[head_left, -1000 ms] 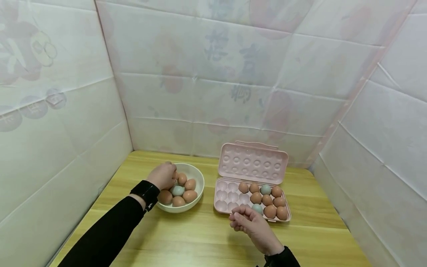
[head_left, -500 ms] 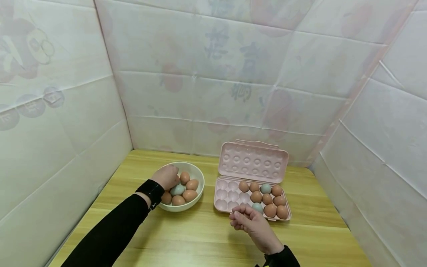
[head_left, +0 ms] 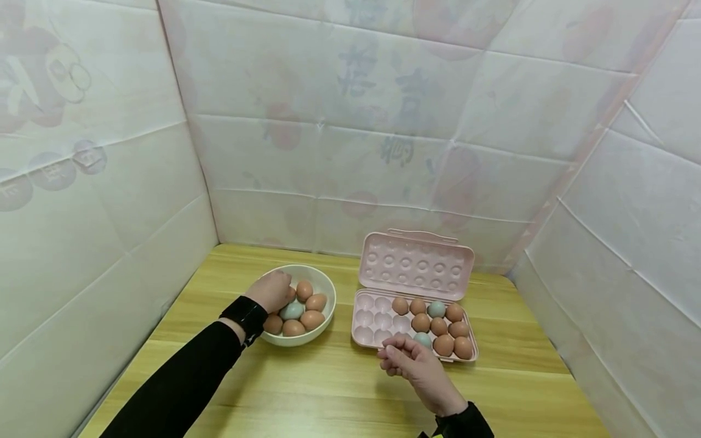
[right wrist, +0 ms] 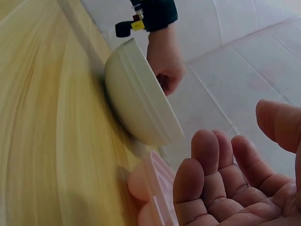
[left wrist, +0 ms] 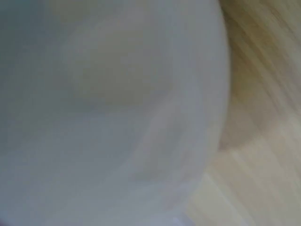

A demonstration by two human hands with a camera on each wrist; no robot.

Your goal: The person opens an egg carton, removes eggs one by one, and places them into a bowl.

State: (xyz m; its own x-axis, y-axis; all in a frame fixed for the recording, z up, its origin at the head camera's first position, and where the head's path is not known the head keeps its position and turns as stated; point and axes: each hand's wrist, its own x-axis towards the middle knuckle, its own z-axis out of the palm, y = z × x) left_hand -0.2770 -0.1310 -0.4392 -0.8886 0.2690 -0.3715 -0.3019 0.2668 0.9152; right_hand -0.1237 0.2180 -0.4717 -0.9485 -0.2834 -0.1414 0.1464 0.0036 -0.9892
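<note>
My left hand (head_left: 271,291) reaches over the left rim of a cream bowl (head_left: 331,307), its curled fingers on a brown egg (head_left: 291,295) that shows only partly beside them. The fingertips are hidden in the head view. Around it in the bowl lie several brown eggs (head_left: 316,302) and one pale blue-green egg (head_left: 292,311). In front of an open pink egg carton (head_left: 358,344), my right hand (head_left: 418,371) hovers palm up, holding nothing, fingers loosely bent. The right wrist view shows its fingers (right wrist: 205,150) and thumb apart. Brown eggs and two blue-green ones fill the carton's right side.
The carton's lid (head_left: 416,264) stands raised at the back. Several cups (head_left: 364,319) on its left side hold no eggs. White printed sheeting (head_left: 339,152) walls in the wooden table (head_left: 306,389) behind and on both sides. The left wrist view is a blur of pale bowl and wood.
My left hand has moved slightly right and deeper over the bowl, and the brown eggs beside it have shifted a little right. My right hand has hardly moved.
</note>
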